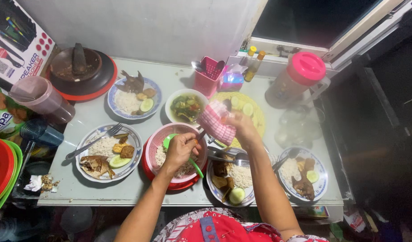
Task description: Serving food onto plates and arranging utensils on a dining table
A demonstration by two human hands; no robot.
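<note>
Two hands are busy over a crowded table. The left hand is curled shut around the handle of a green rice paddle, whose blade dips into the pink colander basket of cooked rice, sitting in a red basin just beside the front edge. That paddle looks like light, stiff plastic; the grip sits high on the handle, clear of the sticky blade. Rice clings and clumps, so a loaded scoop will likely be soft and apt to shed grains.

Over to the right hand: it's closed on a pink checked cloth, bunched and limp, held above a yellow plate with cucumber slices. The cloth is soft and floppy, best pinched at a gathered fold, as it is now. A thin utensil may also be tucked between the hands, though it's hard to tell at this angle.

Around them: four patterned plates of rice, fried fish and cucumber, a white bowl of vegetable soup, a pink cutlery holder and a pink-lidded jug.
</note>
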